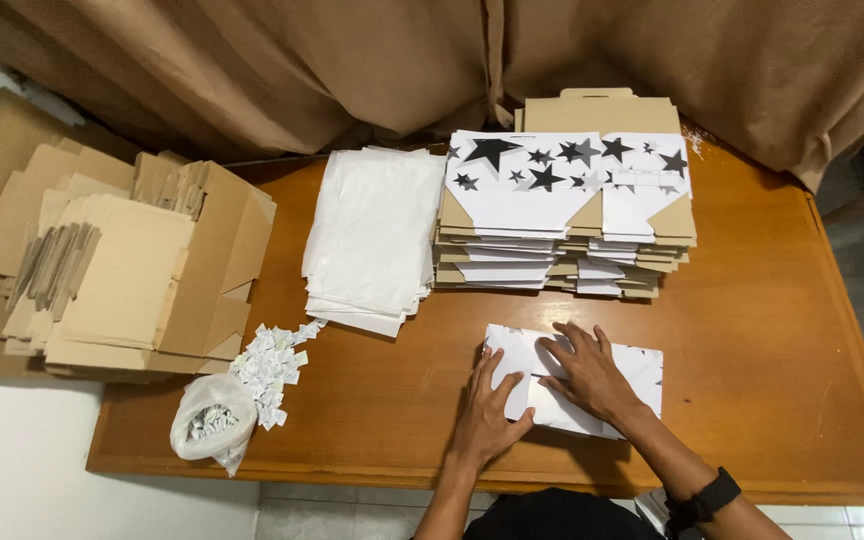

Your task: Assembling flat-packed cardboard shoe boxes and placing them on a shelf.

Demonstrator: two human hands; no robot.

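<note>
Both hands (pixel 542 385) apparently flat on white box blank (pixel 642 372)

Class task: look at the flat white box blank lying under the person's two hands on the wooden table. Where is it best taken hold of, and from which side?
Probably by its right end. The white box blank lies flat, with the left hand and right hand pressing on its left and middle. Only the right edge is uncovered, with bare table beside it, so fingers could come in from the right and pinch that thin edge.

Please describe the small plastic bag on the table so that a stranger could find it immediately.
Start at the wooden table and go to its near-left corner. The plastic bag lies there, translucent white, spilling small paper packets; everything else nearby is flat cardboard or paper.
</note>
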